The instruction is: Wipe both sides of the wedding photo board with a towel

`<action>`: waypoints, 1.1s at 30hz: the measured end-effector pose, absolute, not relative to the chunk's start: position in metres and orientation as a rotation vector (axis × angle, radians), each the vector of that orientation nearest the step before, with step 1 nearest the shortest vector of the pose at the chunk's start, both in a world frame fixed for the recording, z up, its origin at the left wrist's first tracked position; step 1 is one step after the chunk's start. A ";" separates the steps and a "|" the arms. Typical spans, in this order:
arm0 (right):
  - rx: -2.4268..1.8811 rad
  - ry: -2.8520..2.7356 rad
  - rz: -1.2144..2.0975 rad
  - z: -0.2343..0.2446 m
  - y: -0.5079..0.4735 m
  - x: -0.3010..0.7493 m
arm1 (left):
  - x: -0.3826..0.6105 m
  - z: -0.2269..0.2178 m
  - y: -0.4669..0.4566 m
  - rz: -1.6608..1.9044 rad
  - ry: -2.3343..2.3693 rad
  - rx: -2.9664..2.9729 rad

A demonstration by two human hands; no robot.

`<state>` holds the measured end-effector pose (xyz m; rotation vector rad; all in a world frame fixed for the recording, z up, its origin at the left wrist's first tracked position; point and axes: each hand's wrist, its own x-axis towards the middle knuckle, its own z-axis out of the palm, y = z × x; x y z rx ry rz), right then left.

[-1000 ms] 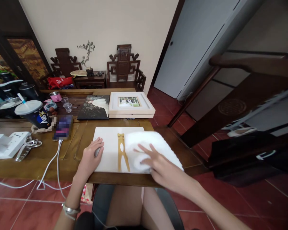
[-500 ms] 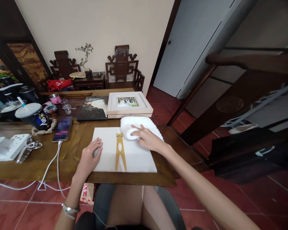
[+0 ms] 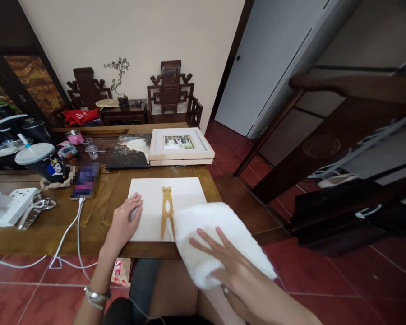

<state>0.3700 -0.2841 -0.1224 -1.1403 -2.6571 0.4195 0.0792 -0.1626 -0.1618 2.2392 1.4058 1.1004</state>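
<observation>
A flat white panel [image 3: 186, 189] lies on the wooden table, with a gold cat-shaped piece [image 3: 167, 196] upright along its middle. My left hand [image 3: 126, 217] rests on the panel's left edge, fingers stretched out and lying on it. A fluffy white towel [image 3: 198, 219] is in my right hand [image 3: 228, 266], with the fingers spread over its top and the thumb side tucked at a fold. This towel covers the panel's lower right corner and part of the gold piece, and extends past the table's front edge.
Behind the panel are a pale picture frame [image 3: 182, 155] and a dark photo board [image 3: 128, 153]. To the left are a phone [image 3: 85, 179] on a white cable, a power strip [image 3: 16, 210], a clear hair claw [image 3: 37, 210] and a lidded cup [image 3: 37, 155]. A dark wooden chair [image 3: 297, 135] stands right.
My right hand has pulled the towel from the panel's upper right toward me, down past the near edge. The panel's upper right is uncovered. My left hand stays on the left edge.
</observation>
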 end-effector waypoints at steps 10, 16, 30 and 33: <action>-1.223 -2.542 0.477 -0.121 -0.215 0.369 | 0.078 -0.161 -0.163 1.096 1.395 2.246; -1.298 -2.485 0.349 -0.127 -0.129 0.367 | 0.079 -0.160 -0.163 1.083 1.399 2.248; -1.241 -2.623 0.507 -0.112 -0.263 0.366 | 0.079 -0.164 -0.162 1.129 1.415 2.257; -1.206 -2.667 0.633 -0.100 -0.284 0.371 | 0.079 -0.163 -0.163 1.103 1.429 2.268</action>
